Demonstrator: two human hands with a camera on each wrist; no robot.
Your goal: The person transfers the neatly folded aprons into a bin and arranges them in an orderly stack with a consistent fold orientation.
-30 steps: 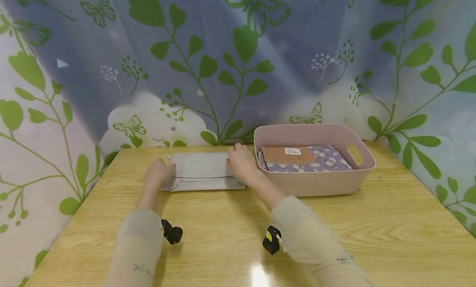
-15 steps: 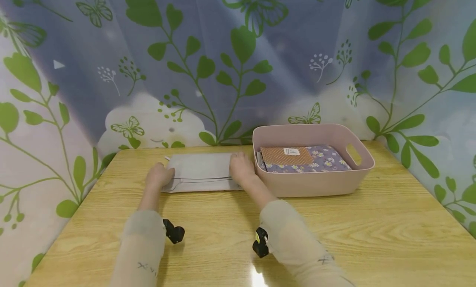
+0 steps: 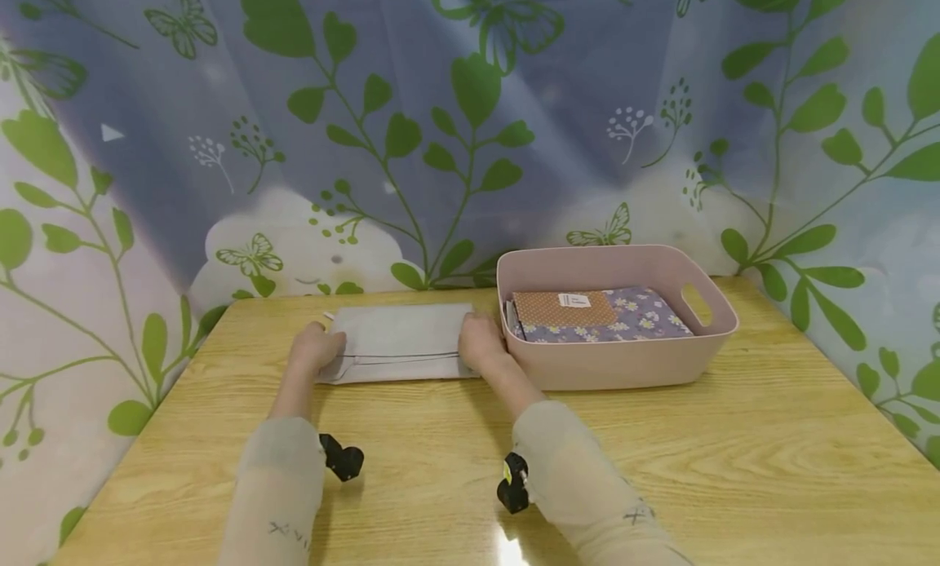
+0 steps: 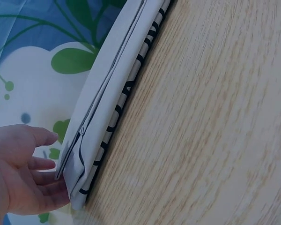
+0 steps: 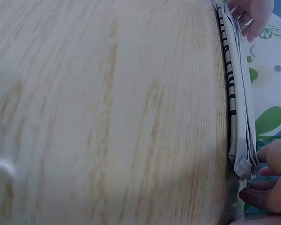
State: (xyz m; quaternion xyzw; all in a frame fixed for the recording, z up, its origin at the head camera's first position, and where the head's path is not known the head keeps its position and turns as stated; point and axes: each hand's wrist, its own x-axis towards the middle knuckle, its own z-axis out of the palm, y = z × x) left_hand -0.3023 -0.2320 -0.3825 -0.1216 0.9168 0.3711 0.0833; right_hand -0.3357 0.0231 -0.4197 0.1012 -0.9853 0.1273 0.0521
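Note:
A folded pale grey cloth [image 3: 404, 329] lies flat at the back left of the table, with black print along its lower front edge in both wrist views. My left hand [image 3: 312, 350] is at its left end. In the left wrist view, this hand's fingertips touch the cloth's end, while the thumb stands apart from it. At the opposite end is my right hand [image 3: 482, 342], its fingers loosely bent beside the cloth and partly hidden in the head view. The right wrist view shows the thumb close to the cloth's upper edge.
A pink bin [image 3: 609, 366] with a handle hole stands just right of my right hand. Inside lies folded purple floral fabric [image 3: 654, 317] with an orange dotted part and a white label [image 3: 574, 300]. Behind the wooden table [image 3: 426, 468] hangs a leaf-patterned curtain [image 3: 558, 183].
My right hand has come down from the cloth's upper right corner to its right end, uncovering that corner. My left hand stays at the left end.

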